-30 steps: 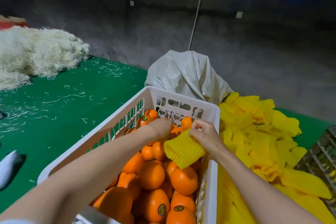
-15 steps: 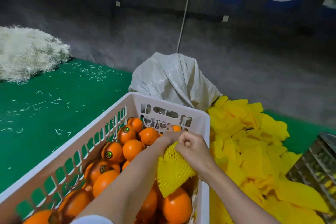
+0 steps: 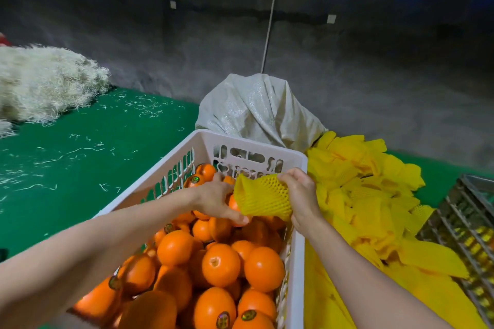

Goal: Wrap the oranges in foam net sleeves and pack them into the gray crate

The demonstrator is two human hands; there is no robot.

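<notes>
Got one round glossy orange [image 3: 233, 204] clamped in the left grip [image 3: 213, 199], over the far end of the pale slotted plastic crate [image 3: 302, 160] of loose fruit. Pinching a yellow foam net sleeve [image 3: 263, 196] w/ the right grip [image 3: 302, 195], long axis approx L-R, mouth touching the fruit. Prob just needs a push rightward. Tight vs the far wall, open room above. Then off right to the gray wire crate [image 3: 459, 211], past the loose pile of yellow sleeves [image 3: 361, 195] on the green counter [image 3: 80, 168].
</notes>
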